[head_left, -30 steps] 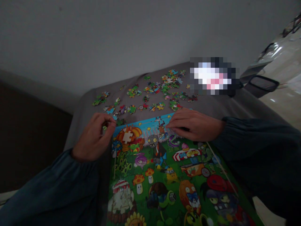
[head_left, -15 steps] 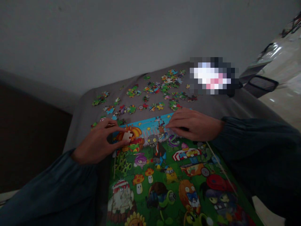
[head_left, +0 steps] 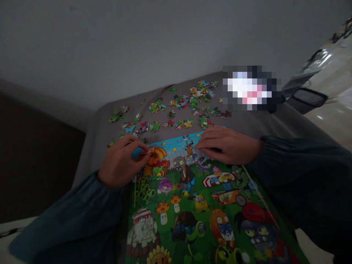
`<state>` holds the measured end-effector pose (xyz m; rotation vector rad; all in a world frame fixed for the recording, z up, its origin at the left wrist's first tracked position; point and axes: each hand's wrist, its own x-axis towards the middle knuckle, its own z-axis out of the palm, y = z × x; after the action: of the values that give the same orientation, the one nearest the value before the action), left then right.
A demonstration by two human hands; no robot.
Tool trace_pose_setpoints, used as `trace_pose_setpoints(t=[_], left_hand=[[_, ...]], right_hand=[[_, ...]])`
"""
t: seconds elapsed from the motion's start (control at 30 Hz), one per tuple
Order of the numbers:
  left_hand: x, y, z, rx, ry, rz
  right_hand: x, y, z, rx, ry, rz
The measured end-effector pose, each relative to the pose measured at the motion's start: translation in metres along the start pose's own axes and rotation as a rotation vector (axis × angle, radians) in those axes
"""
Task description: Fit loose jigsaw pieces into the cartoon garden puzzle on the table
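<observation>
A colourful cartoon jigsaw board (head_left: 189, 198) lies in front of me, with a blue strip along its far edge. Between the thumb and fingers of my left hand (head_left: 123, 157), a small puzzle piece (head_left: 150, 150) is pinched above the board's far left corner, beside the orange pumpkin picture. Seen nearly edge-on, its printed side cannot be made out. My right hand (head_left: 228, 145) is over the far right part of the board, fingers closed together and tips close to the fence picture. Whatever those fingertips hold, if anything, is hidden.
Loose puzzle pieces (head_left: 181, 101) are scattered in clusters on the grey cloth (head_left: 106, 135) beyond the board. A pixelated patch (head_left: 250, 88) covers something at the far right corner. Behind stands a plain wall (head_left: 137, 44); a shiny floor (head_left: 332, 91) shows at right.
My left hand has moved slightly right and turned, so the puzzle piece, whose pale face showed before, is now seen almost edge-on. My right hand has stayed nearly still.
</observation>
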<state>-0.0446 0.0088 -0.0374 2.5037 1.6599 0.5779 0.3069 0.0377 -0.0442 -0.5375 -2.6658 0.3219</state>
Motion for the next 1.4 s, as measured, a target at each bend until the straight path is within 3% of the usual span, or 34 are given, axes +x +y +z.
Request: trace_pose_setpoints(t=[0.37,0.67,0.87,1.07,1.4], left_hand=[[0.001,-0.010,-0.006,-0.175,0.008,0.101],[0.003,-0.020,0.009,-0.189,0.011,-0.004],[0.004,-0.017,0.005,-0.065,0.147,-0.092],[-0.002,-0.020,-0.006,0.008,-0.095,-0.007],[-0.003,-0.023,0.002,0.014,-0.098,0.000]], right_hand=[[0.000,0.002,0.002,-0.016,0.033,-0.023],[-0.001,0.002,0.002,-0.010,0.036,-0.030],[-0.001,0.002,0.003,-0.005,0.012,-0.015],[0.001,0.001,0.001,0.009,0.016,-0.014],[-0.001,0.001,0.001,0.006,-0.014,0.003]])
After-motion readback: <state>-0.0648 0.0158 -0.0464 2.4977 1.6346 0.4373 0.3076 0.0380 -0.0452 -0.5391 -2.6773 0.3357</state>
